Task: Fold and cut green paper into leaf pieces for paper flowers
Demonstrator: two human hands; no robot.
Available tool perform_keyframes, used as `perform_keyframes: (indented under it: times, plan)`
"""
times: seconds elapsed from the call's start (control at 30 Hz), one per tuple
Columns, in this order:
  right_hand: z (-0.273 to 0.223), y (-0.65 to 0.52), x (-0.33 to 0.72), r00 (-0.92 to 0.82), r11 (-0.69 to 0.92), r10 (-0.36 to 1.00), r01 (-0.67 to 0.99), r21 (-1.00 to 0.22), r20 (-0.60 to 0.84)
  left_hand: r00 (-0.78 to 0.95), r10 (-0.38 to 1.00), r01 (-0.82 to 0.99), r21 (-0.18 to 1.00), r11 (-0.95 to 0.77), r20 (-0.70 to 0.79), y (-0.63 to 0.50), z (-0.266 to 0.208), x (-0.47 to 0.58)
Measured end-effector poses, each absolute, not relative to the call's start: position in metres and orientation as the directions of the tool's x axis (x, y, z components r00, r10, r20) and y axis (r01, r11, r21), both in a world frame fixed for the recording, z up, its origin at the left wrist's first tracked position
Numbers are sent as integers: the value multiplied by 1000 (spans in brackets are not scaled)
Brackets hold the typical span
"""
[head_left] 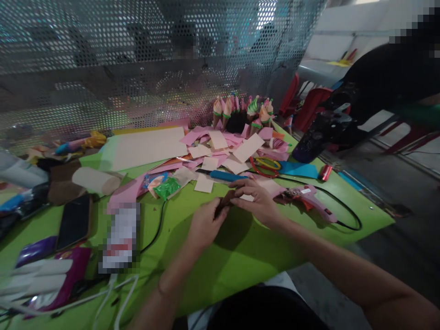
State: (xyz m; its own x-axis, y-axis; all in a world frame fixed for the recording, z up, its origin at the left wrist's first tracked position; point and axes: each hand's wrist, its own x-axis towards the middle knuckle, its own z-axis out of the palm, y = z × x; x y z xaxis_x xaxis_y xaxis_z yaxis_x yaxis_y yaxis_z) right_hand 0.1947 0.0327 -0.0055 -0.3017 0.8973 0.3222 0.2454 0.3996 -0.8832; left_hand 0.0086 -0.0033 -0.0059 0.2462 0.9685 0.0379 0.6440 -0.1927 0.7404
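Over the middle of the green table, both hands grip a small brown piece, perhaps rolled paper or foam sheet; its full shape is hidden by the fingers. My left hand (205,222) is closed round the lower left end of the brown piece (227,198). From the other side, my right hand (257,200) pinches its upper end, fingers bent over it. Just beyond the fingers lies a blue-handled cutter or similar tool (227,176). A pink glue gun (314,201) rests to the right of my right hand.
Pink and cream paper pieces (245,147) cover the table's far middle. Behind them stand several ice-cream-cone crafts (253,107) against a perforated metal screen (137,59). A phone (74,221), a power strip and white cables lie left. A dark bottle (314,137) stands right, near another person.
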Motion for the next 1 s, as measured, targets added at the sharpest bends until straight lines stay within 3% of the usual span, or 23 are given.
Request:
perform_keyframes:
  times: [0.73, 1.0]
  plan:
    - [-6, 32, 195, -217, 407, 909, 270, -873, 357, 234, 972, 483, 871, -85, -35, -3, -2, 8]
    - [-8, 32, 194, -278, 431, 891, 262, -864, 360, 222, 975, 560, 821, -109, -22, -2, -5, 9]
